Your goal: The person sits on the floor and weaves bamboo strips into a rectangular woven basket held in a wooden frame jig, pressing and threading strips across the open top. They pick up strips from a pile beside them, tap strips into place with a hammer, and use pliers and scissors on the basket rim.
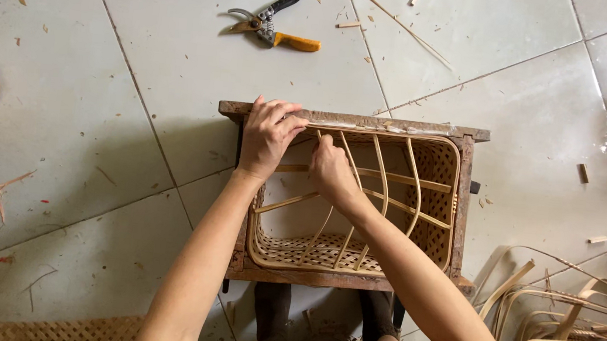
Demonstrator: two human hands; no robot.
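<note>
A half-woven, pale rattan basket with curved ribs (360,198) sits inside a rectangular, worn brown wooden frame (464,201) on the white tiled floor (102,99). At the frame's far left corner, the left hand (266,136) grips the basket rim with fingers curled together, while the right hand (329,169), just beside it inside the basket, pinches 1 thin rattan strand (320,133). Orange-handled pruning shears (276,25) lie well beyond the frame, and a pile of bent rattan hoops (569,337) rests at its near right.
</note>
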